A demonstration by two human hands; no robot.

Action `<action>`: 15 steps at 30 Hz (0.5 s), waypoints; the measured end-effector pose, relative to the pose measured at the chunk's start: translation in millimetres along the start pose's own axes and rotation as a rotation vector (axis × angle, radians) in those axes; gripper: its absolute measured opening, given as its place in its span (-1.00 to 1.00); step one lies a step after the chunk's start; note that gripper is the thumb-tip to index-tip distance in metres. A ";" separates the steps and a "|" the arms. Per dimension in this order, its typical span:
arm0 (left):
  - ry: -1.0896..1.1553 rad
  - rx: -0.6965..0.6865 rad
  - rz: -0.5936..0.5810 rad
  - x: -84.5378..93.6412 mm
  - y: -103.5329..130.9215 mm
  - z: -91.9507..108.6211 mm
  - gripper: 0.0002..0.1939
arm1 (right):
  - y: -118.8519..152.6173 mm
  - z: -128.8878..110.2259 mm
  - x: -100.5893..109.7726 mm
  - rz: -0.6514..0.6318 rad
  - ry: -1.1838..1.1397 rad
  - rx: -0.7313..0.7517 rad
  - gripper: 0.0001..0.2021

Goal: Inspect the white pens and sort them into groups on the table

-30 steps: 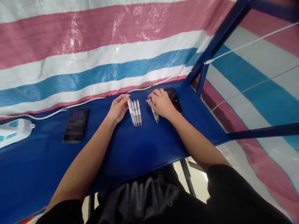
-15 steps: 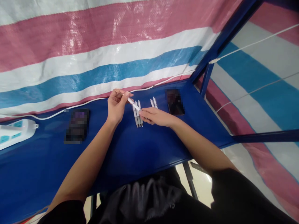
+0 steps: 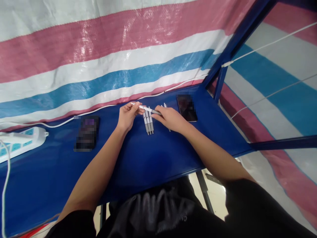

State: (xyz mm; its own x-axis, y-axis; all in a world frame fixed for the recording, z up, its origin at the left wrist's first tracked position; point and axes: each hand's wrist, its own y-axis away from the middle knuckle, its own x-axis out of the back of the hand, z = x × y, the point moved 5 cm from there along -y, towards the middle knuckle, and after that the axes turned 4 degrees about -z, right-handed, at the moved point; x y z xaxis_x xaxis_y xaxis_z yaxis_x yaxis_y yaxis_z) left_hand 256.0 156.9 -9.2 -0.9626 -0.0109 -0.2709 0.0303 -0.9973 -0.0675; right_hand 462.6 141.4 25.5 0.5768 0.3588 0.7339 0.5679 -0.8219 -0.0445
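Note:
A white pen with a grey grip [image 3: 148, 108] is held up between my two hands above the table. My left hand [image 3: 127, 115] pinches its white end, fingers closed. My right hand [image 3: 170, 118] closes on the grey end, so the tip is hidden. Just below the held pen, three similar white-and-grey pens [image 3: 148, 124] lie side by side on the blue table [image 3: 158, 158], tips toward me. More white pens [image 3: 165, 105] lie partly covered by my right hand.
A dark phone [image 3: 186, 108] lies at the right rear; another dark, blurred-out object [image 3: 87, 134] lies to the left. At the far left is a white power strip [image 3: 29, 142] with a cable. A striped tarp [image 3: 111, 59] hangs behind, and a blue frame post [image 3: 220, 82] stands right.
The held pen has turned from a steep slant to nearly level. My right hand has moved up and right, now gripping the grey end. The view has shifted slightly left.

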 end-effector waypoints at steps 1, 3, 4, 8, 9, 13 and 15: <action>0.012 0.004 0.016 0.9 -0.1 0.0 -0.65 | -0.6 1.7 -0.6 -0.004 -0.026 -0.002 -0.68; 0.036 0.013 0.041 2.8 -0.2 -0.7 -0.68 | -2.1 6.3 -0.6 0.002 -0.089 -0.003 -0.64; 0.045 0.018 0.049 3.7 -0.2 -1.6 -0.69 | -2.8 8.6 0.2 0.019 -0.117 0.002 -0.67; 0.081 0.022 0.062 6.6 -0.2 -5.6 -0.68 | -4.0 15.3 4.5 0.099 -0.201 0.010 -0.71; 0.089 0.017 0.062 7.1 -0.1 -6.2 -0.68 | -4.2 15.8 4.4 0.094 -0.213 0.011 -0.67; 0.103 0.015 0.068 8.1 0.0 -6.9 -0.69 | -4.5 16.3 7.1 0.132 -0.182 0.015 -0.71; 0.095 0.015 0.079 8.6 0.0 -6.7 -0.71 | -4.8 17.8 9.0 0.161 -0.197 0.003 -0.71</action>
State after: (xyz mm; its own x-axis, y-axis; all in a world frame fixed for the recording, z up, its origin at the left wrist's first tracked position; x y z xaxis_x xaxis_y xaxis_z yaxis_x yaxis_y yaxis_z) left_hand 249.5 157.3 -17.9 -0.9276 -0.0830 -0.3643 0.1000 -0.9946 -0.0279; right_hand 475.5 156.5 20.2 0.7629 0.3033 0.5709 0.4613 -0.8741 -0.1521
